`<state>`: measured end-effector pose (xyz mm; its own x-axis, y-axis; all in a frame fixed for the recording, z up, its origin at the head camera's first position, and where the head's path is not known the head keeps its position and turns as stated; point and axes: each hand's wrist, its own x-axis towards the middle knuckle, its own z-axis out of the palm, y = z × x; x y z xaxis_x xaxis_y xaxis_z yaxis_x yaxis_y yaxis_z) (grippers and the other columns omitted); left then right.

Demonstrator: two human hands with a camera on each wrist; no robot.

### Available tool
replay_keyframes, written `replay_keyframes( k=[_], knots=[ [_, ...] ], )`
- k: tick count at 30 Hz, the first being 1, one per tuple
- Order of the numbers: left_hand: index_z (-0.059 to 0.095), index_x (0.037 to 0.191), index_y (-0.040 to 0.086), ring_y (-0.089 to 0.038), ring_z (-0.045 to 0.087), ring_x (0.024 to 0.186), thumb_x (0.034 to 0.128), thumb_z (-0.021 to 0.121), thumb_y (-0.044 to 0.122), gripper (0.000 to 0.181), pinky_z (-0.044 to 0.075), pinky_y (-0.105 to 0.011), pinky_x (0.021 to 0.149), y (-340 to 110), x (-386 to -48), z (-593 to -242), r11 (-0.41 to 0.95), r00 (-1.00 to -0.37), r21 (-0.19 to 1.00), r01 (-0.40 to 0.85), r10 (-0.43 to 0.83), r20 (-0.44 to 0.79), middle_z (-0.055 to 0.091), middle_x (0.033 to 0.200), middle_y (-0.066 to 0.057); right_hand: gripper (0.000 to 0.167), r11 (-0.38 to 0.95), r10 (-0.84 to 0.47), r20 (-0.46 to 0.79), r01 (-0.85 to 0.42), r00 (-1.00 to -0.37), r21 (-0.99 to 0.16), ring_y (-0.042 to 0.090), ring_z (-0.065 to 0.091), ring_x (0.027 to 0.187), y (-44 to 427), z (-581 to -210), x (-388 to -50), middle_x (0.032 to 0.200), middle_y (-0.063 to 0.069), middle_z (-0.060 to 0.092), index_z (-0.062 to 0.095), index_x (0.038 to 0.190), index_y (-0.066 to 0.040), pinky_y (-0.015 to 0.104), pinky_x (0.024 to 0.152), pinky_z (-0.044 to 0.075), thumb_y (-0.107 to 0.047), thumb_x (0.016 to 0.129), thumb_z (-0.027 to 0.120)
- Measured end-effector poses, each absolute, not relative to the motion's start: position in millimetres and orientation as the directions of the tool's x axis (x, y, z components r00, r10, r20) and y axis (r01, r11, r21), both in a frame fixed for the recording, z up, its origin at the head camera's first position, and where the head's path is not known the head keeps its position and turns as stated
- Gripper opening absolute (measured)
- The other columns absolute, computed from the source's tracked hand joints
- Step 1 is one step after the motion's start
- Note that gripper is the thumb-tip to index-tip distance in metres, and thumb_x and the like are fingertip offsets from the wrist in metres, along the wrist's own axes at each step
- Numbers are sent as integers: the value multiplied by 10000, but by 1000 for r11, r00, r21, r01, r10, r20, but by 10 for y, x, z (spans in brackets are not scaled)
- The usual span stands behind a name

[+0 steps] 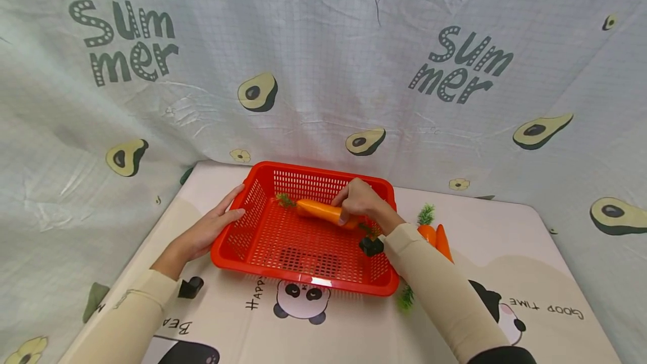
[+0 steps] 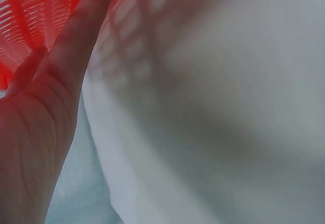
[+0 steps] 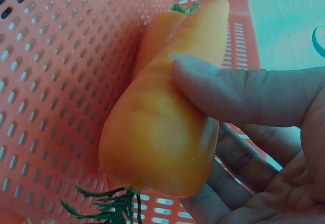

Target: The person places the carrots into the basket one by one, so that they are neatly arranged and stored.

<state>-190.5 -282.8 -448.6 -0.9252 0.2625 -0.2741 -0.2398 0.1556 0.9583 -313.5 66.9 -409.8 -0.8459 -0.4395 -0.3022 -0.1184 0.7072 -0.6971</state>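
Head: your L hand (image 1: pixel 209 228) is at the red basket's (image 1: pixel 283 275) L side, prob. steadying it; R hand (image 1: pixel 360 200) reaches inside. L wrist: fingers approx. straight along outer wall. R wrist: thumb + fingers pinch a carrot (image 3: pixel 157 132) in basket, beside 2nd carrot (image 3: pixel 155 40), prob. for control.

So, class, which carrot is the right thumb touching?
The carrot in the right hand, inside the basket. The rear carrot shows partly behind it; the outer carrots lie outside.

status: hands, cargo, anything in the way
Left hand touching red perforated plastic basket. Right hand gripping orange tapered carrot inside. Similar carrot alongside; no obstruction seen.
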Motion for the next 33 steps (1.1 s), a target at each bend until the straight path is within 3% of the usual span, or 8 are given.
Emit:
replay_keyframes(
  k=[10,16,33],
  knots=[
    [-18,1669,421,-372,509,1313,1110,465,359,742,612,-409,961,-2834,-1902,-4505,158,-926,958,-237,260,-272,219,1686,-219,255,751,-417,-266,-164,-869,-640,248,654,939,606,-4142,-3163,1030,105,802,851,940,-70,362,838,638,4,699,895],
    [-12,1668,427,-373,512,1308,1107,473,368,744,611,-417,964,-2828,-1914,-4506,159,-926,957,-243,254,-278,231,1683,-212,238,756,-402,-264,-155,-877,-636,237,659,876,578,-4169,-3155,1011,101,798,846,928,-64,341,777,644,5,704,889],
    [-20,1668,427,-423,466,1371,1114,450,332,733,603,-422,985,-2823,-1911,-4485,172,-927,955,-243,248,-281,211,1696,-210,240,774,-362,-272,-125,-892,-621,248,654,925,572,-4197,-3157,1056,111,795,848,950,-72,372,877,637,-30,720,905]
  ],
)
